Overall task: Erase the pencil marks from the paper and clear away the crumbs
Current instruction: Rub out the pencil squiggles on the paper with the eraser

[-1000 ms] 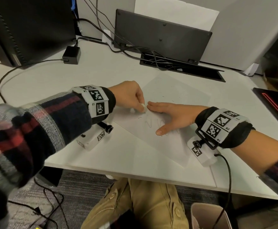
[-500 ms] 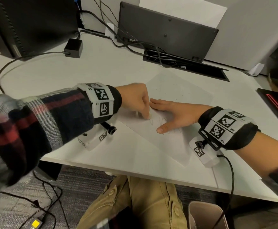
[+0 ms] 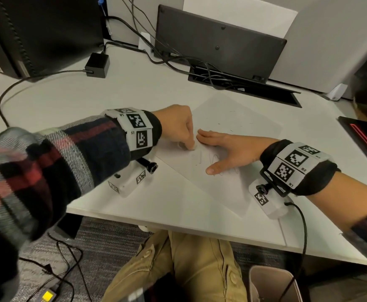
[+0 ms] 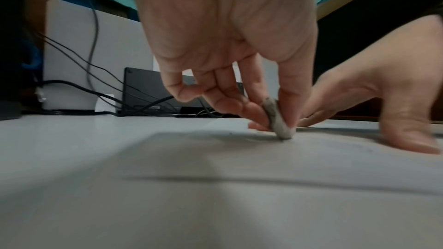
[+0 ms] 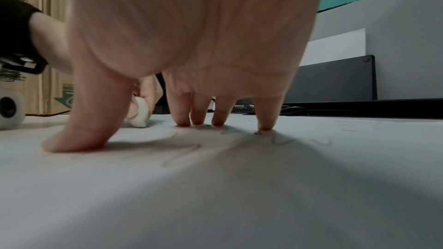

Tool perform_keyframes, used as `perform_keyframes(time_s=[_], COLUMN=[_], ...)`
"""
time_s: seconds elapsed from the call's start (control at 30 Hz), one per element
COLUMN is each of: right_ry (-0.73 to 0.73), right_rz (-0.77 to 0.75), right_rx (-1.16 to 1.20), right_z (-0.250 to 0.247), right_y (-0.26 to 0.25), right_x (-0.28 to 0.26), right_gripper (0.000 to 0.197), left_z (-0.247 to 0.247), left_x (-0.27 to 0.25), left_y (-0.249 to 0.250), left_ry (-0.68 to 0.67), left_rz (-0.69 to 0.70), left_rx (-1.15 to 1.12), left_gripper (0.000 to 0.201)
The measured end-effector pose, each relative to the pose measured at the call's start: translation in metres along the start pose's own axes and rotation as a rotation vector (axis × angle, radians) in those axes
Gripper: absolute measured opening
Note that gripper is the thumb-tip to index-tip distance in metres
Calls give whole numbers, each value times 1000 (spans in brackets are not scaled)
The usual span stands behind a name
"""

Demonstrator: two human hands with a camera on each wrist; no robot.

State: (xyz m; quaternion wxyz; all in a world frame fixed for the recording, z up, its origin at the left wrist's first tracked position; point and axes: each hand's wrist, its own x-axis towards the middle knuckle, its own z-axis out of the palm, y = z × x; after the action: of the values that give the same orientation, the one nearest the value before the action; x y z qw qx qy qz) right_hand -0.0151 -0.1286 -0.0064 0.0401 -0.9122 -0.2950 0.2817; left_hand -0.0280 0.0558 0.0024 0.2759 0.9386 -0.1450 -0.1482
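Paper (image 3: 221, 188) is lying on the tabletop (image 3: 69, 101), right hand (image 3: 228, 149) pressing it flat with straight fingers. Left hand (image 3: 178, 127) is pinching the eraser (image 4: 279, 120) just left of them; short, light strokes should be avoiding creases over remaining pencil marks (image 5: 182, 154).

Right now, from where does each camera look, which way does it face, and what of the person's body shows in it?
Head: above the desk, looking down at the paper; both forearms, left hand pinching the eraser, right hand flat, knees.
Left wrist: low over the desk, looking along the left hand at the eraser; right hand beside it.
Right wrist: low over the paper, looking past the right hand; fingertips press down on pencil marks.
All views share the eraser.
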Motion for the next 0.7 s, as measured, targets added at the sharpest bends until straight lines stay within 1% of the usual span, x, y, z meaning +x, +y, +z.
perform_keyframes(time_s=[0.13,0.17,0.23,0.3,0.37,0.43,0.47,0.57,0.63,0.7], right_ry=[-11,-12,-6,0,-7,-12,-16,-8,-8,-7], right_rz=[-12,-15,-15,-1,-2,-12,-19,0,-5,-10], right_rx=[20,20,0,-8,3,13,13,-9,1,6], right_z=[1,1,1,1,0,0,1,0,0,1], right_y=[3,3,1,1,1,2,1,0,1,3], right_x=[4,4,2,1,2,3,3,1,2,3], right_gripper=[96,96,95,93,95,96,96,94,95,96], left_z=[13,13,7,2,7,13,12,4,5,10], left_x=[-5,-5,-3,-1,-3,-5,-5,-1,-1,-3], left_y=[8,8,5,2,4,7,8,3,4,7], left_ry=[-99,-93,-27,2,-48,-93,-90,-9,-37,-81], left_rz=[43,48,26,-6,12,40,36,6,15,42], left_rx=[19,25,34,19,17,26,24,26,28,55], left_gripper=[14,13,9,11,13,11,10,13,13,9])
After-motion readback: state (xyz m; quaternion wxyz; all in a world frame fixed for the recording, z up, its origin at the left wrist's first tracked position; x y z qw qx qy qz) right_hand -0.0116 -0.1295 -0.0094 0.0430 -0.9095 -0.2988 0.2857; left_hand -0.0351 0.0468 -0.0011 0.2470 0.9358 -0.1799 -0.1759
